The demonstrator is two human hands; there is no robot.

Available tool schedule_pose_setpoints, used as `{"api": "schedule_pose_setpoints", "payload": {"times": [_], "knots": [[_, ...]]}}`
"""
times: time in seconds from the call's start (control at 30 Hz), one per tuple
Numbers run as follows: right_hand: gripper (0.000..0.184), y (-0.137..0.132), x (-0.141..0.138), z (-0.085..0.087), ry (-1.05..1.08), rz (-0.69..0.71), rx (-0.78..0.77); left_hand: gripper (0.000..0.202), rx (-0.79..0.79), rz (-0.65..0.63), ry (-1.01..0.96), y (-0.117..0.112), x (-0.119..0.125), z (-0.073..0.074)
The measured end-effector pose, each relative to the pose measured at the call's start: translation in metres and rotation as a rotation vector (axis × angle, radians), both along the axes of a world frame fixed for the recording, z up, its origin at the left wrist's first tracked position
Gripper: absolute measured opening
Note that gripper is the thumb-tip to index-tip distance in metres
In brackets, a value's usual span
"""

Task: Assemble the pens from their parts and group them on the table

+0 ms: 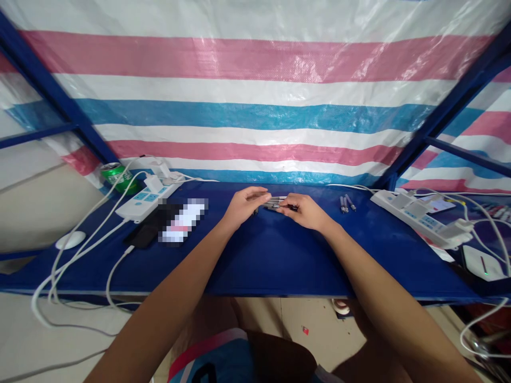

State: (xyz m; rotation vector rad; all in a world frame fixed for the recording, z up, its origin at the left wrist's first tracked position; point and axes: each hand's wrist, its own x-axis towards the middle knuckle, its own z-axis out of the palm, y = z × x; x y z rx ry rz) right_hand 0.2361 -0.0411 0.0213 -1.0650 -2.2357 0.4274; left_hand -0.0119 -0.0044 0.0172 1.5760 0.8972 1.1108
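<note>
My left hand [244, 206] and my right hand [302, 210] meet at the middle of the blue tabletop [255, 266]. Between their fingertips is a small bunch of slim dark-and-silver pens [276, 203], lying roughly sideways and partly hidden by my fingers. Both hands seem to pinch this bunch. To the right of my right hand, two similar pens [345, 203] lie apart on the tabletop, not touching either hand.
A phone [149, 229] with a pixelated patch beside it lies left of my hands. White power strips [146, 202] [411, 215] with plugged-in cables flank the table. A green can [117, 177] stands at the back left. A striped tarp [247, 111] hangs behind.
</note>
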Motion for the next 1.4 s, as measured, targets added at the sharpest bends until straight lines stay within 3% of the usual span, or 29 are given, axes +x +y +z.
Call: {"api": "schedule_pose_setpoints", "payload": {"times": [0.17, 0.3, 0.43, 0.67, 0.77, 0.93, 1.03, 1.13, 1.23, 1.33, 1.4], "knots": [[0.013, 0.0, 0.003, -0.003, -0.266, -0.118, 0.06, 0.032, 0.292, 0.306, 0.275, 0.013, -0.016, -0.004], [0.014, 0.001, 0.003, -0.007, -0.353, -0.163, 0.072, 0.03, 0.413, 0.418, 0.593, 0.018, -0.024, -0.012], [0.011, 0.001, 0.004, -0.009, -0.357, -0.178, 0.075, 0.036, 0.357, 0.43, 0.752, 0.017, -0.026, -0.022], [0.017, 0.008, 0.013, -0.008, -0.24, -0.218, 0.081, 0.032, 0.246, 0.352, 0.745, 0.025, -0.027, -0.031], [0.019, 0.015, 0.026, -0.009, -0.219, -0.37, 0.088, 0.03, 0.189, 0.339, 0.724, 0.027, -0.028, -0.031], [0.024, 0.026, 0.061, -0.014, -0.288, -0.792, 0.058, 0.032, 0.245, 0.347, 0.78, 0.026, -0.027, -0.033], [0.024, 0.029, 0.079, -0.018, -0.326, -0.925, -0.006, 0.031, 0.249, 0.339, 0.806, 0.024, -0.026, -0.033], [0.023, 0.03, 0.088, -0.019, -0.248, -0.843, -0.092, 0.028, 0.272, 0.347, 0.789, 0.019, -0.023, -0.028], [0.031, 0.029, 0.09, -0.014, -0.044, -0.543, -0.253, 0.028, 0.471, 0.31, 0.725, 0.008, -0.016, -0.018], [0.045, 0.025, 0.088, -0.007, 0.131, -0.239, -0.488, 0.032, 0.64, 0.117, 0.66, -0.005, -0.004, -0.009], [0.051, 0.023, 0.089, -0.004, 0.161, -0.14, -0.6, 0.032, 0.685, -0.007, 0.644, -0.012, 0.003, -0.007]]}}
